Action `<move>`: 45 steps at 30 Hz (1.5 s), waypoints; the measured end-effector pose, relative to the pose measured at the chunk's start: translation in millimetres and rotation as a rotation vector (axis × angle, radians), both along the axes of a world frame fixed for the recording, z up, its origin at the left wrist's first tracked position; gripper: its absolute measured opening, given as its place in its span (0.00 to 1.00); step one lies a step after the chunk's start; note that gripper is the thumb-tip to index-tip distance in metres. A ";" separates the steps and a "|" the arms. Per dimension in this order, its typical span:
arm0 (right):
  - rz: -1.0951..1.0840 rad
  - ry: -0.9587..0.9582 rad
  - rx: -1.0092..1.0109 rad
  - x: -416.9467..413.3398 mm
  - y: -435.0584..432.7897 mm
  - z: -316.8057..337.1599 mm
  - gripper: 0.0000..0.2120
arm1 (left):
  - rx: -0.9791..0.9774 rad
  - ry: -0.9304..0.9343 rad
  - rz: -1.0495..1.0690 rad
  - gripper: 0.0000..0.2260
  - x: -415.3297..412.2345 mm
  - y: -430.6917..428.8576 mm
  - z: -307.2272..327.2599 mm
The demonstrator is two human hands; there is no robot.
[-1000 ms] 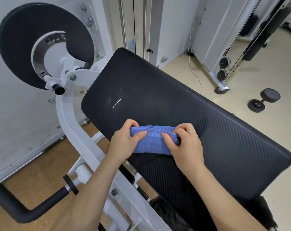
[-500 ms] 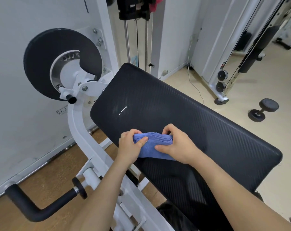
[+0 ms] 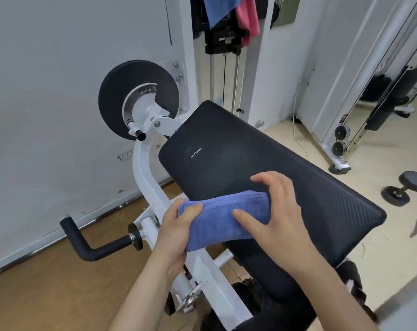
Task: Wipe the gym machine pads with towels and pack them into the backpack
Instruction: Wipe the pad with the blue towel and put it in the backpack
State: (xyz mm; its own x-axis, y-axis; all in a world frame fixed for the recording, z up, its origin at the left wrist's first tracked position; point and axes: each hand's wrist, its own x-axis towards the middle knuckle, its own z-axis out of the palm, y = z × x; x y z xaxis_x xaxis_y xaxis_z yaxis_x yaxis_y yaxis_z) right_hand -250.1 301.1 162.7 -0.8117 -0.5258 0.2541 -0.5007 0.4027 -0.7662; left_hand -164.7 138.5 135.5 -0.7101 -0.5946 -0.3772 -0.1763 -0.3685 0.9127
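Observation:
A folded blue towel (image 3: 223,217) is lifted just off the near-left edge of the black machine pad (image 3: 262,163). My left hand (image 3: 178,231) grips the towel's left end, thumb on top. My right hand (image 3: 277,216) is at the towel's right end with its thumb lying across the cloth and its fingers spread and loosely bent above it. A dark bag (image 3: 262,304), partly hidden by my arms, lies on the floor below the pad.
The white machine frame (image 3: 145,177) carries a black round disc (image 3: 138,96) and a black handle (image 3: 88,244) at left. A blue and a pink cloth (image 3: 236,13) hang on the weight stack behind. A dumbbell (image 3: 404,187) lies on the floor at right.
The towel has come up off the pad and toward me. My right hand's fingers have loosened and spread. The camera has tilted up, showing the hanging cloths.

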 end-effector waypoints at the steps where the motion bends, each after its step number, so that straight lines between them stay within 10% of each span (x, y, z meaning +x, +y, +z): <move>1: 0.105 0.189 0.091 14.4 6.5 0.7 0.33 | -0.049 0.002 0.029 0.06 9.4 7.4 5.1; 4: 0.267 0.569 0.316 51.8 26.5 -15.2 0.43 | -0.073 0.037 0.031 0.07 45.1 37.7 24.8; 8: 0.251 0.579 0.234 78.6 61.5 -18.1 0.30 | 0.125 0.043 -0.099 0.12 93.9 83.0 40.0; 12: 0.489 -0.008 0.162 102.7 99.5 3.3 0.15 | -0.029 -0.047 -0.162 0.21 147.3 105.0 33.1; 16: 0.693 -0.560 -0.063 125.3 117.9 9.9 0.09 | -0.126 0.270 -0.288 0.41 193.0 127.5 14.6; 22: 0.662 -1.168 -0.038 169.7 121.9 -5.1 0.11 | -0.142 0.235 0.100 0.14 212.8 168.9 4.4; 24: 0.585 -1.029 0.004 189.5 124.1 -13.4 0.17 | -0.153 0.189 0.216 0.11 222.5 174.2 -2.3; 30: 0.543 0.243 0.568 280.4 137.1 -50.5 0.43 | -0.095 -0.006 0.447 0.08 271.6 198.5 -37.2; 38: 0.407 0.125 0.640 310.4 146.6 -107.9 0.40 | 0.319 -0.005 0.255 0.13 323.3 221.5 -74.4; 45: 0.289 0.060 0.474 234.7 150.4 -93.0 0.39 | 0.309 -0.239 0.263 0.07 303.1 214.7 -140.7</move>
